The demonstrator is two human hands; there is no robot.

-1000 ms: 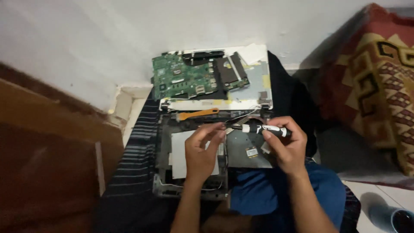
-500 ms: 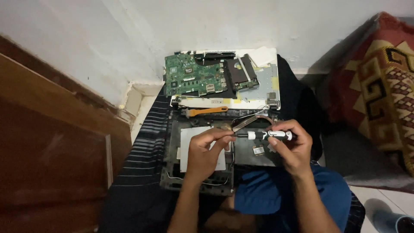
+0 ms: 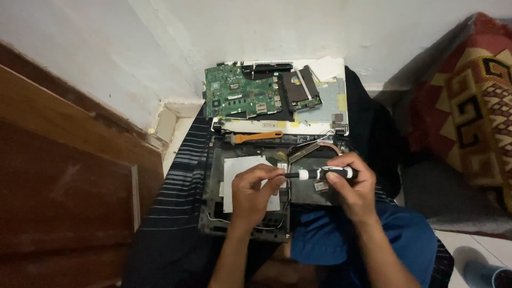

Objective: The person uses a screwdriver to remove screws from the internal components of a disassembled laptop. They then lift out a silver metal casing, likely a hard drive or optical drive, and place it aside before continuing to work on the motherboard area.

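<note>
My right hand (image 3: 353,188) grips a black and white screwdriver (image 3: 324,173) that lies nearly level, its tip pointing left. My left hand (image 3: 255,193) pinches the tip end of the screwdriver with its fingertips. Both hands hover over an opened laptop base (image 3: 216,210) resting on my lap, with a white sheet (image 3: 234,170) inside it. Beyond it, a green circuit board (image 3: 240,96) lies on a pale laptop panel (image 3: 333,104). An orange pry tool (image 3: 260,137) rests across the seam between the two parts.
A white wall rises behind the laptop parts. A brown wooden panel (image 3: 58,186) stands at the left. A patterned red cushion (image 3: 469,112) lies at the right. Striped dark cloth (image 3: 178,181) covers my lap under the base.
The view has shifted slightly, so the laptop sits more to the right. My hands stay together on the screwdriver, now a little lower over the base.
</note>
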